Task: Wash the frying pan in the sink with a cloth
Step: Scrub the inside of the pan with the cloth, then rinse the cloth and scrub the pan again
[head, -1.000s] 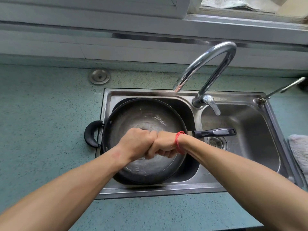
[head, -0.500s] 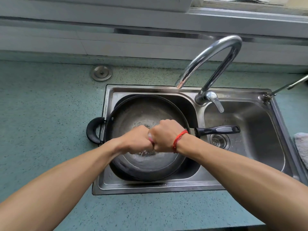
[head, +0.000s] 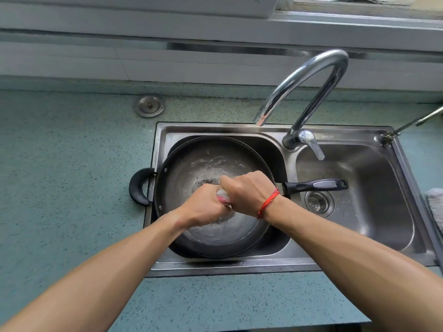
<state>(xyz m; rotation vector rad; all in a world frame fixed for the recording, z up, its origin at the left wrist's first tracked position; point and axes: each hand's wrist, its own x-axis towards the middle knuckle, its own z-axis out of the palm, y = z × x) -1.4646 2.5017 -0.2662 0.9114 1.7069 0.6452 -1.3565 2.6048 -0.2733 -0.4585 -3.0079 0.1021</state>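
A small wad of cloth [head: 224, 197], pinkish and white, is clamped between both fists: the left hand [head: 203, 207] is closed on its lower end and the right hand [head: 249, 192] on its upper end, knuckles almost touching, so each grip is shut on the cloth. The fists are held above the middle of the frying pan [head: 189, 168], which sits tilted in the left basin of the double sink [head: 275, 264], its loop handle [head: 137, 186] hanging over the sink's left rim onto the tabletop [head: 72, 188] and its long black handle [head: 314, 185] reaching across the divider above the right basin's drain strainer [head: 318, 202]. Compared with a second ago, the right fist is rolled further over the left and a strip of cloth is exposed between them where none showed; this is read as a wringing twist, meaning the cloth is probably being squeezed out over the pan rather than rubbed on it. Pale streaks, probably suds or water, are seen on the pan's floor, so the wash is judged under way, not finished. No stream can be made out at the spout of the tap [head: 311, 92]. Most of the cloth is hidden inside the fists, the pan's centre is covered by them, and a grey fabric [head: 435, 207] at the right edge is cut off by the frame.
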